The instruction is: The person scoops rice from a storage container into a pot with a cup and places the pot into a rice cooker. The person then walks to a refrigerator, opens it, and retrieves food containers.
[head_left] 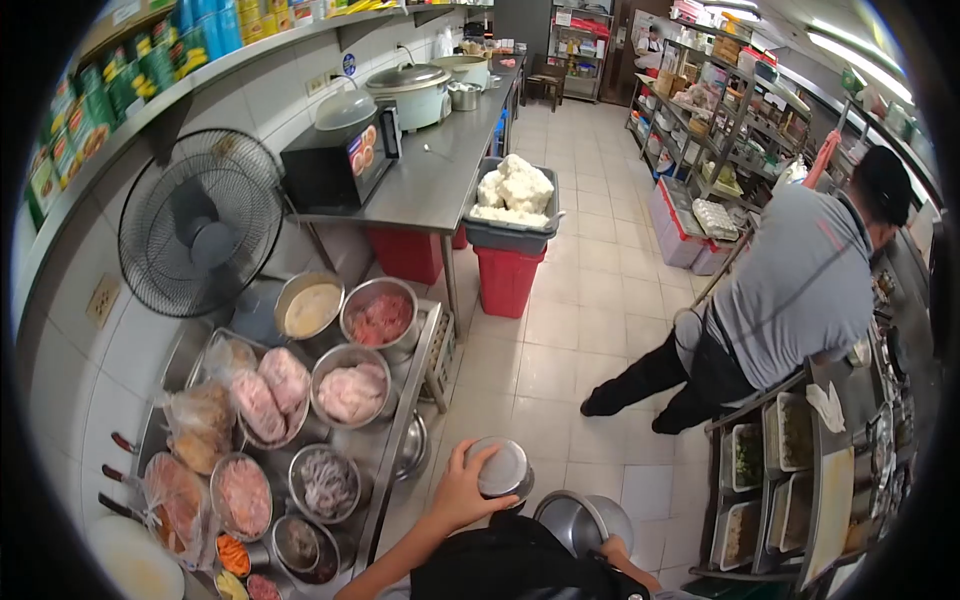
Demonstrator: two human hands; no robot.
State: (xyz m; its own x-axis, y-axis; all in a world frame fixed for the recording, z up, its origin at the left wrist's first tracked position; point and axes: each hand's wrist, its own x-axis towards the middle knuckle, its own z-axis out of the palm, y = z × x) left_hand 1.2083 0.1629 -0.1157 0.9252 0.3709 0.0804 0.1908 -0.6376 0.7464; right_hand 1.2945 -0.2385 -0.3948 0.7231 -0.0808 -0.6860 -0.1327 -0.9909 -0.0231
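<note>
My left hand [462, 492] is closed around the side of a round steel canister [502, 468] with a pale, flat top, held in front of my body. Low at the right, my right hand [617, 552] grips the rim or handle of a shiny steel pot [568, 527]; its fingers are partly hidden. Left of my arm, a steel counter holds bowls of raw meat: pale pieces in one bowl [349, 386], red meat in a pot [380, 318], and greyish strips in another bowl [325, 484].
A grey tub of white rice [512, 208] stands on a red bin [505, 280] ahead. At right, a co-worker in a grey shirt [800, 290] leans over a counter. A fan [205, 225] is on the left wall. A rice cooker [408, 95] and microwave [345, 150] stand on the long table.
</note>
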